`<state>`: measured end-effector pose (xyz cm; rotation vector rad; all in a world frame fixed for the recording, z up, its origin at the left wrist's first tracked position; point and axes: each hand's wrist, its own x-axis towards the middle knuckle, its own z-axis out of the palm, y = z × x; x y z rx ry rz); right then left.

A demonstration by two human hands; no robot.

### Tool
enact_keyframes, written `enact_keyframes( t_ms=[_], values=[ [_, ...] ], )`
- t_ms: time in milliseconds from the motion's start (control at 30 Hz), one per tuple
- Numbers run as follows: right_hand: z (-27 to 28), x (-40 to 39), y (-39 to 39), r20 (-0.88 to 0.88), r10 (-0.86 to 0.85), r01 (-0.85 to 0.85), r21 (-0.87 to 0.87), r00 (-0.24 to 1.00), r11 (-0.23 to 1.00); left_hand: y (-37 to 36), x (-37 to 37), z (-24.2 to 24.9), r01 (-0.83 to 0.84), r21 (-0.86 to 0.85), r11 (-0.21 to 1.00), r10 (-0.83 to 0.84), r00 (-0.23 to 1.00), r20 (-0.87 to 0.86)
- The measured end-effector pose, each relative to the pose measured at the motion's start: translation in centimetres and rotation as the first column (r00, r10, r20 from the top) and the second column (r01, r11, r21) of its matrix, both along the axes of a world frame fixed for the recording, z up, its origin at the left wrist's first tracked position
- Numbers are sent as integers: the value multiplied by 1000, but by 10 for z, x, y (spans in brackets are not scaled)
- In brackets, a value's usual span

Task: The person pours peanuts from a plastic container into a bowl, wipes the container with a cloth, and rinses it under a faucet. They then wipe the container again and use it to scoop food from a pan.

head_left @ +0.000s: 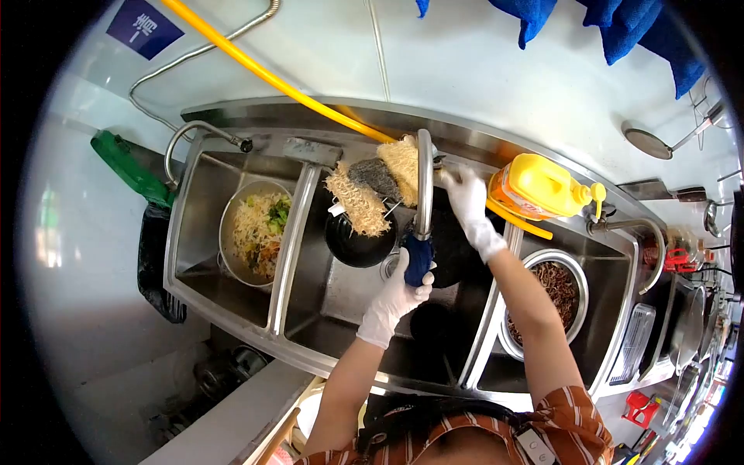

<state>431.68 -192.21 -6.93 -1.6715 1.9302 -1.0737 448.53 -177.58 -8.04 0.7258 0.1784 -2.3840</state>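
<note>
My left hand [394, 298], in a white glove, is closed around the blue tip [418, 262] of the steel tap spout [424, 182] over the middle sink basin [341, 298]. Gloved too, my right hand [470, 203] reaches to the base of the tap at the back rim and grips there; what exactly it holds is hidden. A small black pot [358, 244] sits in the middle basin under the spout, and a larger black pan [457, 252] lies beside it beneath my right arm.
Pale loofah scrubbers [359, 200] and a dark scouring pad [377, 178] hang on the basin divider. The left basin holds a metal bowl of noodle scraps [253, 232]. A strainer of dark food [556, 288] fills the right basin. A yellow detergent bottle [539, 186] and yellow hose [263, 74] lie behind.
</note>
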Motion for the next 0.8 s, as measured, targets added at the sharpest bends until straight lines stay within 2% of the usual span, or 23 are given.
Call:
enact_keyframes(
  t_ms=[33,67,100,133,167,200,233,267,333,367,433,467,500,533,567,600,633,667,700,733,767,800],
  values=[
    [-14,1,24,384,103,-161,123,917,979,7,0,9,-10,-3,1000,10,1000,-2],
    [-9,4,53,526,164,-337,253,835,907,14,-2,17,-23,-49,999,22,999,-35],
    [-23,7,84,821,45,-519,316,569,794,25,-3,21,-34,-91,995,28,997,-66],
    [-30,12,108,974,-110,-711,220,197,668,34,-3,19,-35,-132,991,14,987,-157],
    [-16,20,133,983,-169,-726,170,74,666,42,-5,23,-47,-153,987,8,969,-247],
    [-2,26,147,946,-255,-755,19,-198,656,52,-8,26,-47,-85,995,19,953,-303],
    [9,34,156,828,-336,-741,-135,-449,658,61,-7,29,-48,-23,999,36,934,-356],
    [17,42,160,825,-349,-754,-134,-444,642,73,-3,32,-69,-19,997,58,934,-353],
    [33,60,157,974,-92,-832,-127,-209,540,93,5,38,-141,96,985,160,956,-244],
    [41,72,157,959,-190,-859,-90,-212,504,99,13,42,-157,93,983,175,954,-243],
    [55,97,154,984,-173,-914,38,-36,404,109,41,51,-167,-99,981,114,910,-399],
    [65,114,152,986,-164,-925,94,35,367,111,56,55,-154,-145,977,104,947,-305],
    [77,130,152,981,-127,-924,184,149,336,113,69,60,-158,-120,980,136,975,-173],
    [74,149,152,982,-114,-928,181,151,325,113,83,65,-111,-173,979,131,985,110],
    [68,168,154,983,-101,-932,177,152,315,111,94,72,-51,-204,978,128,913,387],
    [63,187,156,981,-75,-926,193,178,325,110,102,79,-7,-209,978,135,783,607],
    [55,206,157,973,-71,-910,232,221,342,108,110,84,35,-197,980,136,602,786],
    [51,222,159,957,-29,-885,278,289,372,108,118,76,38,-184,982,144,471,870],
    [47,237,161,935,10,-857,321,355,404,111,126,49,134,-252,958,224,196,955],
    [30,250,164,944,14,-845,288,329,450,114,132,35,311,-194,930,252,-159,955],
    [19,263,163,895,-58,-787,418,442,455,116,136,31,449,-66,891,305,-483,821],
    [8,274,166,868,-53,-727,445,493,522,118,139,26,435,-65,898,295,-487,822]
  ],
)
